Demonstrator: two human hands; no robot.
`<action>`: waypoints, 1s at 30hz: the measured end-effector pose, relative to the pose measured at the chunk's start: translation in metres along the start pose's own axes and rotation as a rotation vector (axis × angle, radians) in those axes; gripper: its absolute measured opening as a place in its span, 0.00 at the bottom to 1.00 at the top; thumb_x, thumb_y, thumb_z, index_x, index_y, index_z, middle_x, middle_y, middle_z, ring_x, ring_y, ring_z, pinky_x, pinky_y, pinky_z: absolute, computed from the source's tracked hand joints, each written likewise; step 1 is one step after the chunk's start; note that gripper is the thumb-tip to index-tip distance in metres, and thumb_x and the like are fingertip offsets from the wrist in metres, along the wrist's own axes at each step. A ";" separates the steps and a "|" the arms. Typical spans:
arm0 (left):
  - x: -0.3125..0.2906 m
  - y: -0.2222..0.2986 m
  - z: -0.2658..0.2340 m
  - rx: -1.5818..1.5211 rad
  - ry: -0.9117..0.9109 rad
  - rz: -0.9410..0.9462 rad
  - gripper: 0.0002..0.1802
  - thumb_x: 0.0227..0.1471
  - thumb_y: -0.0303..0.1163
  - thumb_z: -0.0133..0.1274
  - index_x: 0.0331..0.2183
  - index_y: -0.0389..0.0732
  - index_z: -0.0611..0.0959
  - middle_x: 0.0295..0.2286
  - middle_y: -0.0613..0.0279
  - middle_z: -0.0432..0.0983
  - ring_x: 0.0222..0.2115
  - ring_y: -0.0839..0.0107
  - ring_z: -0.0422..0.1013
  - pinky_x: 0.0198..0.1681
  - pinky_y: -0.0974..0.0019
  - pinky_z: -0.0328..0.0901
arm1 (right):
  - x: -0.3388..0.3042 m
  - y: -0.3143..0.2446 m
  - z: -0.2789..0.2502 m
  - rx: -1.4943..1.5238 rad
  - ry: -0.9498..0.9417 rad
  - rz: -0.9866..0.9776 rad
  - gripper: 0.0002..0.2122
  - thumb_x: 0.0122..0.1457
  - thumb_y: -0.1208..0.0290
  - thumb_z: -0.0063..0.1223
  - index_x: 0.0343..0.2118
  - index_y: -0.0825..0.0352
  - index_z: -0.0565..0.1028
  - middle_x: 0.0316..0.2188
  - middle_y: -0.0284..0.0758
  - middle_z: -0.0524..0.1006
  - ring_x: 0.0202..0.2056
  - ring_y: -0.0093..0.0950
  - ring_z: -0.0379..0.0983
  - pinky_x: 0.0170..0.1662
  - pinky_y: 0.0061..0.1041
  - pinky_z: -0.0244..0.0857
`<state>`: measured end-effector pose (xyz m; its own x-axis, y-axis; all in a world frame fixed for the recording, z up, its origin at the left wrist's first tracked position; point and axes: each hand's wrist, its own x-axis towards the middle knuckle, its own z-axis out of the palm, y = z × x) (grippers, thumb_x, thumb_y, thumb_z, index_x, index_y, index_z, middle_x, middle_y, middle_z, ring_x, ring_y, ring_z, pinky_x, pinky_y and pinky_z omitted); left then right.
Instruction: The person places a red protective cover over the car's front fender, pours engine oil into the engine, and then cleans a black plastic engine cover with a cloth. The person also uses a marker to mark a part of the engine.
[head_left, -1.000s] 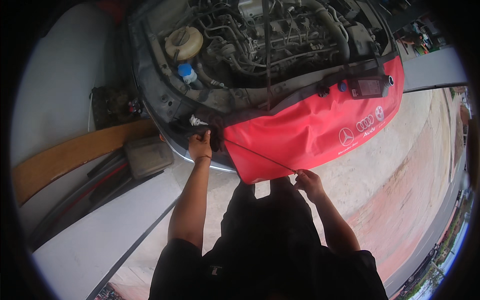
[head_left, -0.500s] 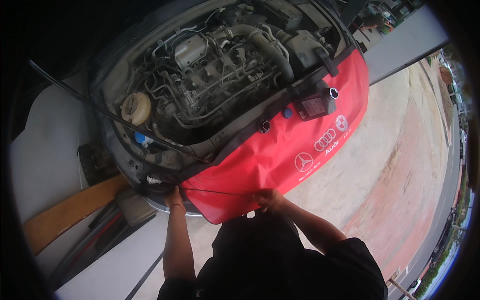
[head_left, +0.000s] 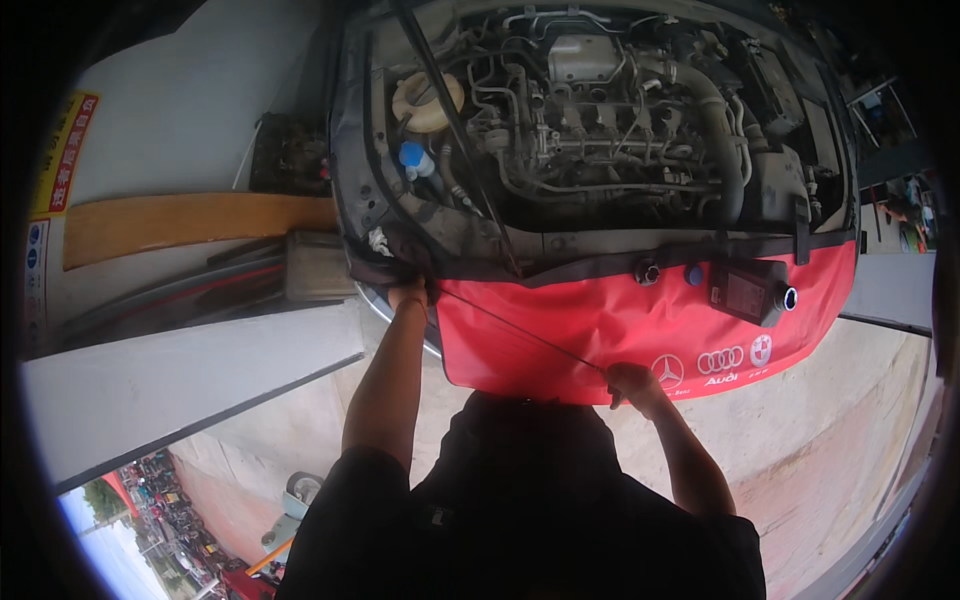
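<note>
A thin dark rod, which looks like an oil dipstick point(head_left: 525, 328), stretches slantwise between my hands in front of the open engine bay. My left hand point(head_left: 408, 296) is closed at its upper left end, beside the car's front corner; the fingertips are partly hidden. My right hand point(head_left: 632, 385) is closed round the lower right end, over the bottom edge of the red fender cover point(head_left: 540, 370). Behind the rod, the cover hangs over the car's front. On it lie a dark oil bottle point(head_left: 738, 290), a blue cap point(head_left: 693, 274) and a black cap point(head_left: 648, 272).
The engine point(head_left: 610, 130) is exposed, with a prop rod point(head_left: 450, 110) crossing the bay's left side. A yellowed reservoir point(head_left: 428, 102) and a blue-capped filler point(head_left: 415, 160) sit there. White crumpled material point(head_left: 377, 240) lies at the front left corner. A wooden board point(head_left: 190, 225) is to the left.
My view has turned, so the car sits more level and further right. My right hand has moved right and down from my left, and more of the rod shows between them.
</note>
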<state>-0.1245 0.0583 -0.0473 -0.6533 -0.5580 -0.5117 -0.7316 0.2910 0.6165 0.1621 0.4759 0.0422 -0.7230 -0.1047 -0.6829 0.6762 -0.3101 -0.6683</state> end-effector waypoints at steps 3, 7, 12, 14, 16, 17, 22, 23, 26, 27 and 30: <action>0.050 -0.040 -0.015 0.177 -0.021 -0.033 0.27 0.45 0.41 0.65 0.46 0.39 0.79 0.39 0.58 0.79 0.34 0.61 0.76 0.33 0.54 0.71 | 0.032 -0.010 0.049 0.009 -0.104 0.035 0.10 0.61 0.68 0.53 0.34 0.72 0.74 0.22 0.36 0.74 0.19 0.26 0.73 0.24 0.24 0.69; 0.055 -0.028 -0.005 0.669 -0.102 0.166 0.27 0.45 0.42 0.63 0.46 0.39 0.80 0.45 0.55 0.77 0.42 0.59 0.75 0.45 0.59 0.68 | 0.021 -0.004 0.020 -0.115 -0.056 0.026 0.11 0.61 0.66 0.52 0.34 0.72 0.74 0.22 0.35 0.73 0.18 0.24 0.70 0.23 0.24 0.70; -0.007 0.016 -0.014 0.346 -0.056 0.080 0.28 0.46 0.43 0.61 0.46 0.37 0.80 0.47 0.52 0.76 0.47 0.58 0.74 0.52 0.65 0.64 | -0.067 -0.056 -0.045 -0.222 0.117 -0.012 0.15 0.58 0.63 0.58 0.36 0.72 0.75 0.21 0.33 0.73 0.17 0.24 0.70 0.21 0.24 0.69; -0.023 0.028 -0.031 0.197 -0.094 0.038 0.28 0.46 0.44 0.62 0.46 0.37 0.80 0.44 0.53 0.77 0.44 0.59 0.74 0.47 0.64 0.66 | -0.104 -0.087 -0.055 -0.246 0.154 -0.041 0.14 0.56 0.63 0.61 0.36 0.71 0.76 0.21 0.33 0.73 0.18 0.25 0.71 0.20 0.24 0.67; -0.031 0.018 -0.045 -0.081 -0.182 -0.031 0.29 0.45 0.45 0.64 0.45 0.36 0.80 0.39 0.55 0.79 0.38 0.61 0.76 0.37 0.61 0.70 | -0.149 -0.117 -0.067 -0.287 0.218 -0.061 0.16 0.54 0.61 0.63 0.36 0.71 0.75 0.21 0.32 0.73 0.16 0.25 0.70 0.19 0.24 0.66; -0.036 0.019 -0.047 -0.219 -0.239 -0.057 0.29 0.45 0.46 0.65 0.44 0.35 0.80 0.37 0.57 0.79 0.35 0.62 0.76 0.31 0.60 0.72 | -0.175 -0.128 -0.068 -0.301 0.252 -0.077 0.17 0.53 0.60 0.64 0.35 0.71 0.75 0.21 0.32 0.73 0.16 0.25 0.70 0.18 0.24 0.65; -0.093 -0.002 -0.091 -0.211 -0.269 0.005 0.23 0.50 0.46 0.60 0.39 0.38 0.75 0.26 0.63 0.73 0.20 0.73 0.70 0.20 0.70 0.64 | -0.285 -0.174 -0.041 -0.441 0.490 -0.128 0.22 0.50 0.53 0.65 0.31 0.71 0.72 0.18 0.31 0.70 0.13 0.25 0.68 0.16 0.23 0.63; -0.112 -0.006 -0.096 -0.164 -0.345 0.070 0.19 0.52 0.45 0.57 0.37 0.39 0.76 0.25 0.66 0.73 0.20 0.75 0.70 0.21 0.72 0.63 | -0.308 -0.183 -0.035 -0.486 0.559 -0.140 0.23 0.50 0.51 0.65 0.30 0.70 0.71 0.18 0.31 0.69 0.13 0.25 0.68 0.15 0.23 0.62; -0.178 0.002 -0.087 -0.119 -0.843 0.120 0.13 0.54 0.39 0.54 0.33 0.38 0.78 0.23 0.65 0.73 0.19 0.76 0.70 0.22 0.73 0.64 | -0.376 -0.202 -0.025 -0.590 0.742 -0.300 0.24 0.57 0.47 0.55 0.31 0.70 0.69 0.15 0.32 0.68 0.11 0.24 0.66 0.14 0.22 0.61; -0.193 -0.008 -0.076 -0.077 -1.002 0.181 0.13 0.55 0.39 0.54 0.33 0.38 0.78 0.24 0.65 0.73 0.20 0.76 0.71 0.23 0.73 0.65 | -0.387 -0.219 -0.019 -0.650 0.805 -0.316 0.23 0.59 0.48 0.52 0.31 0.69 0.70 0.15 0.32 0.68 0.12 0.23 0.66 0.14 0.21 0.61; -0.228 0.004 -0.036 -0.013 -1.211 0.645 0.14 0.55 0.38 0.55 0.37 0.37 0.77 0.27 0.57 0.77 0.25 0.67 0.75 0.30 0.67 0.69 | -0.403 -0.264 -0.017 -0.726 1.011 -0.535 0.18 0.61 0.52 0.51 0.32 0.66 0.72 0.20 0.27 0.68 0.10 0.17 0.59 0.13 0.17 0.58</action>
<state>0.0288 0.1592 0.0933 -0.6394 0.6955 -0.3278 -0.2380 0.2264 0.9445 0.2775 0.6160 0.4883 -0.7117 0.7025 0.0015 0.4957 0.5036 -0.7076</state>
